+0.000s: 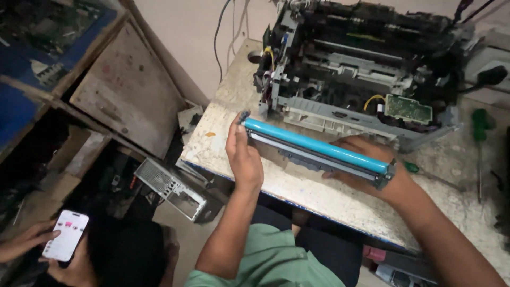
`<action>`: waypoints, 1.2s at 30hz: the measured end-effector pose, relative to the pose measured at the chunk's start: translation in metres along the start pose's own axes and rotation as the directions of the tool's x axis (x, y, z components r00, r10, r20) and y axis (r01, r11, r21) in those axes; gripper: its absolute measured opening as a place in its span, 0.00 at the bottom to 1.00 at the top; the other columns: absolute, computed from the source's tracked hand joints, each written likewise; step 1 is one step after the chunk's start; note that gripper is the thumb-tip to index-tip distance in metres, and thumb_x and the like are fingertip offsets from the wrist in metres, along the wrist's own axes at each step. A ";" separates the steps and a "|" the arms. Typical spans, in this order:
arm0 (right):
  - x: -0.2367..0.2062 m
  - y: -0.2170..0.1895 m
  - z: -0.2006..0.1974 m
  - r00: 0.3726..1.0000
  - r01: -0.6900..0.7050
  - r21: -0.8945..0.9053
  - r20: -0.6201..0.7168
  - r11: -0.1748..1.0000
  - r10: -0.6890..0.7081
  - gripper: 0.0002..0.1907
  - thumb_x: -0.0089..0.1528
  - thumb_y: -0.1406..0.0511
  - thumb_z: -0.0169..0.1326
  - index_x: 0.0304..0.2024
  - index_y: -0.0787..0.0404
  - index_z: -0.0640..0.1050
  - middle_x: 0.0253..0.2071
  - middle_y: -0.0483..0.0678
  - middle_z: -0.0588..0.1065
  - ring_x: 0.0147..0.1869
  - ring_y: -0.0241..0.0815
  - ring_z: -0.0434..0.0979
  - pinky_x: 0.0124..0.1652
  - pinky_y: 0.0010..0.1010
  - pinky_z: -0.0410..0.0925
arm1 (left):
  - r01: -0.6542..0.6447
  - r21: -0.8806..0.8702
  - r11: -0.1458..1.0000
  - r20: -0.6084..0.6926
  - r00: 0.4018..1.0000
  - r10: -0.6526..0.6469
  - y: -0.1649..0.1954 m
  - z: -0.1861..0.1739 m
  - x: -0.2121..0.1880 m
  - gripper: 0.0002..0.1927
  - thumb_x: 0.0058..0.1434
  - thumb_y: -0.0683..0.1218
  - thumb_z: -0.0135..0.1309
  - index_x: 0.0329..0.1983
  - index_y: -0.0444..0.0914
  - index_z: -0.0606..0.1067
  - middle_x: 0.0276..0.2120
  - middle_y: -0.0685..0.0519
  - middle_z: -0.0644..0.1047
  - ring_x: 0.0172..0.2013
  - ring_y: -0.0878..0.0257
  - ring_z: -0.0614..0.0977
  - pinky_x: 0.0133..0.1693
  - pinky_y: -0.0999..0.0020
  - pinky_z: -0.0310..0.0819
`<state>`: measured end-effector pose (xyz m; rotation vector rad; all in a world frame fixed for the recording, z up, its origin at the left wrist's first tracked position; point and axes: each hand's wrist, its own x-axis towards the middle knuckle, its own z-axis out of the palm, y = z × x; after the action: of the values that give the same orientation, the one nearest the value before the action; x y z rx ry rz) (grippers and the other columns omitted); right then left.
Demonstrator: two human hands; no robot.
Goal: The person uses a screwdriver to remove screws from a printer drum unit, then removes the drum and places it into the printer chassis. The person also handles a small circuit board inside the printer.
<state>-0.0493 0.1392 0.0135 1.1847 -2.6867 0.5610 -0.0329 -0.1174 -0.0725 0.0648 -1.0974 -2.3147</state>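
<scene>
I hold a long cartridge with a cyan drum roller point(313, 145) level above the worn workbench point(329, 204). My left hand point(243, 154) grips its left end, thumb near the gear. My right hand point(366, 165) cups the right half from underneath, fingers under the grey frame. Just behind the cartridge stands an opened printer chassis point(361, 69), covers off, with a green circuit board point(408, 108) and yellow wire showing at its front right.
A green-handled screwdriver point(481, 127) lies at the bench's right side. Wooden shelving point(122, 85) leans at left, with a metal computer case part point(170, 188) on the floor. Another person's hands hold a phone point(66, 235) at bottom left. Cables hang on the wall behind.
</scene>
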 end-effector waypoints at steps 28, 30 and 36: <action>-0.037 0.063 0.057 0.902 0.007 0.848 -0.234 0.530 0.362 0.10 0.74 0.66 0.50 0.50 0.68 0.76 0.39 0.53 0.80 0.42 0.42 0.82 0.42 0.32 0.74 | -0.219 0.584 0.781 0.518 0.842 -0.151 0.017 0.049 -0.015 0.22 0.62 0.42 0.60 0.59 0.32 0.74 0.48 0.48 0.82 0.48 0.62 0.83 0.51 0.67 0.78; -0.042 0.062 0.060 0.894 0.049 0.871 -0.257 0.488 0.368 0.07 0.74 0.68 0.50 0.51 0.67 0.74 0.40 0.53 0.79 0.42 0.42 0.82 0.42 0.32 0.74 | -0.367 0.570 0.735 0.586 0.809 -0.051 0.026 0.055 -0.008 0.23 0.61 0.46 0.59 0.58 0.32 0.74 0.49 0.47 0.81 0.49 0.59 0.83 0.51 0.65 0.78; -0.050 0.060 0.057 0.845 0.311 0.773 -0.491 0.554 0.212 0.17 0.71 0.64 0.48 0.59 0.66 0.66 0.55 0.59 0.74 0.61 0.51 0.75 0.62 0.40 0.69 | -0.762 0.448 0.468 0.739 0.610 0.286 0.063 0.085 0.069 0.14 0.71 0.50 0.53 0.52 0.36 0.78 0.46 0.46 0.81 0.47 0.54 0.83 0.52 0.61 0.76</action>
<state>-0.0586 0.1880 -0.0695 0.9902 -1.8261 1.9930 -0.0843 -0.1248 0.0423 -0.6588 -1.9629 -1.1373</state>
